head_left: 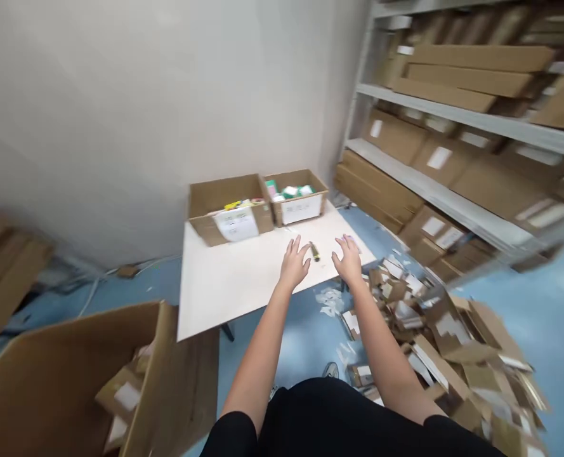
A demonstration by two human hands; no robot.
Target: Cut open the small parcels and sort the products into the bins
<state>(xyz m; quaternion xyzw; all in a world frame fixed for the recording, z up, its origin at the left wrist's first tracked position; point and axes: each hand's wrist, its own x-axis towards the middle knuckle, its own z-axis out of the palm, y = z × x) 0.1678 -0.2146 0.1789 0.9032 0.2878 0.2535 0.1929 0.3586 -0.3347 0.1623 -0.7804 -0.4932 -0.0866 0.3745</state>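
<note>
My left hand (pixel 294 263) is over the white table (pixel 215 285), its fingers spread and nothing in them. Facing it, my right hand (pixel 348 259) is also open, near the table's right front edge. Between the two lies a short, slim dark thing with yellowish edges (pixel 314 252), closest to my left fingertips; its kind is too small to make out. Something pinkish (pixel 354 242) shows just behind my right fingers, mostly hidden. Farther back on the table stand an open cardboard box with yellow and pale items (pixel 200 202) and a smaller box with green and white packets (pixel 302 209).
A large open carton (pixel 165 368) stands at the lower left with small boxes inside. Cardboard scraps and boxes (pixel 472 355) cover the floor at right. Metal shelving (pixel 453 114) full of cartons rises on the right, and a pale wall (pixel 143 82) stands behind the table.
</note>
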